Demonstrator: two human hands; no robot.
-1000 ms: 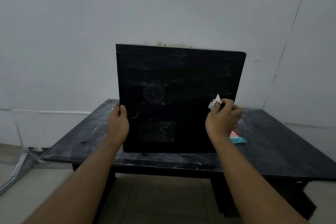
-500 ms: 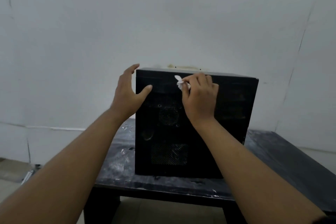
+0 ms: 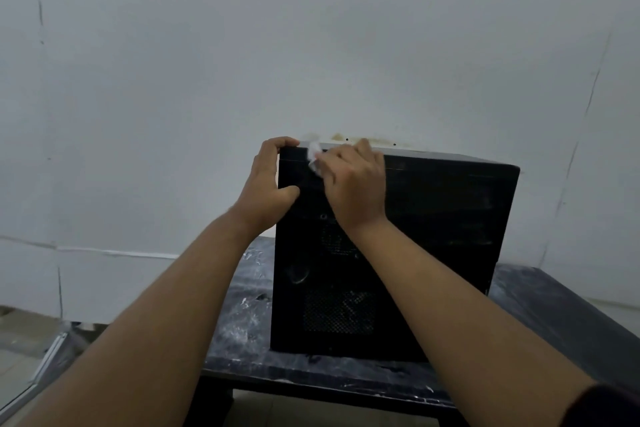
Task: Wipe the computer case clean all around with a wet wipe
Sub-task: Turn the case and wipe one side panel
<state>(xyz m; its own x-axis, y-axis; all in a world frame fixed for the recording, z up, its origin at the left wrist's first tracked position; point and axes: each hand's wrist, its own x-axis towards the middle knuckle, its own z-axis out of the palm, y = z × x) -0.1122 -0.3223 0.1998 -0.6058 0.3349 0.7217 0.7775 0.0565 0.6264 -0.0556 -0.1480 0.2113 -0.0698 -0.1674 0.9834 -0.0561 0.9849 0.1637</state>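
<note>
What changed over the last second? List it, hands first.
The left hand left the case's lower left edge and now grips its top left corner. The right hand carried the wipe from the lower right of the panel up to the top edge. The case stays upright on the table.

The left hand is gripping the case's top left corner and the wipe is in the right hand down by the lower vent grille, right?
Not quite. The head view shows the right hand pressing the wipe near the top edge of the case, beside the left hand, not by the lower vent grille.
</note>
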